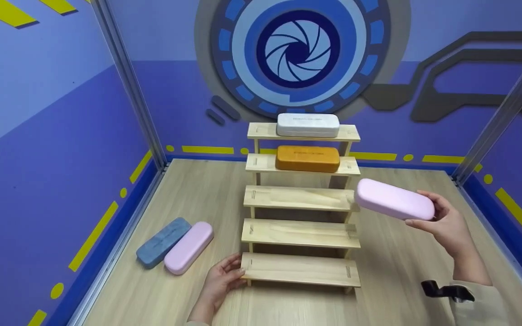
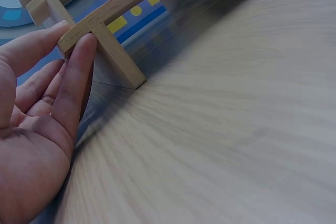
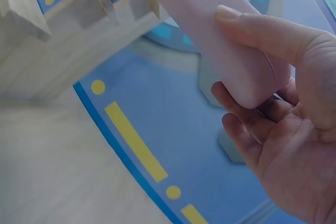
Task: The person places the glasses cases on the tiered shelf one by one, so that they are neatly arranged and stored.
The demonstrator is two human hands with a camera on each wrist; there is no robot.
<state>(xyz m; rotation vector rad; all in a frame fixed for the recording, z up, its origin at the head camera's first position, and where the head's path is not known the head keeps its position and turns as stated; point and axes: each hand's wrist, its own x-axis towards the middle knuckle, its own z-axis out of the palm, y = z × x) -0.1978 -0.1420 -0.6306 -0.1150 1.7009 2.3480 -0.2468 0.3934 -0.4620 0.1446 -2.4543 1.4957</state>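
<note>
My right hand [image 1: 450, 226] grips a pink glasses case [image 1: 394, 199] by its right end, holding it up just right of a stepped wooden rack [image 1: 301, 268]. In the right wrist view the thumb lies along the pink case [image 3: 210, 35], with fingers beneath its end. Thumb and finger of my left hand [image 1: 219, 281] pinch the left corner of the rack's lowest step, seen closely at the wooden board [image 2: 121, 6] in the left wrist view. On the upper two steps sit a white glasses case [image 1: 308, 126] and, below it, an orange glasses case [image 1: 307, 159].
Left of the rack, a blue-grey glasses case [image 1: 163, 243] and a second pink glasses case [image 1: 189, 248] lie side by side on the wood-grain table [image 1: 152, 299]. Purple-blue printed panels [image 1: 179, 99] wall the table, with metal posts [image 1: 127, 81] at the corners.
</note>
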